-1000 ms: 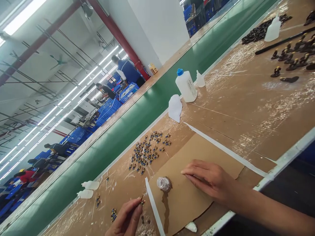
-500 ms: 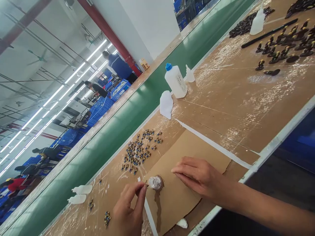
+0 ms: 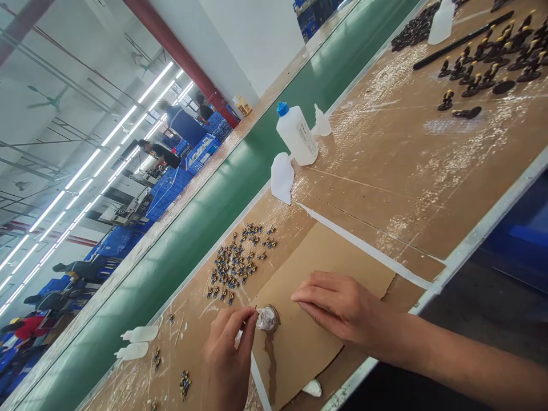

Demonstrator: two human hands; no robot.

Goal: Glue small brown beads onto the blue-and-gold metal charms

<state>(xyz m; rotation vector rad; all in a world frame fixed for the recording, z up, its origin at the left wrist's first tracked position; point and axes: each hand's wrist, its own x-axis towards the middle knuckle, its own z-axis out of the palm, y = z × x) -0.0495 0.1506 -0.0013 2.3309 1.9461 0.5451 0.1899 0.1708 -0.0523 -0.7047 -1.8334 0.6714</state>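
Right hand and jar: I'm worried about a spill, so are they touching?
Apart. The head view shows a strip of bare cardboard between the jar and the right hand.

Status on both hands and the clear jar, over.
Left hand at clear jar, grip unclear. Right hand over cardboard, contents hidden. Nothing seen blocking left hand.

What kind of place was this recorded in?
Likely a factory workshop: a green conveyor-like strip runs beside the worktable, many small matching parts lie clustered, and blue crates stand beyond.
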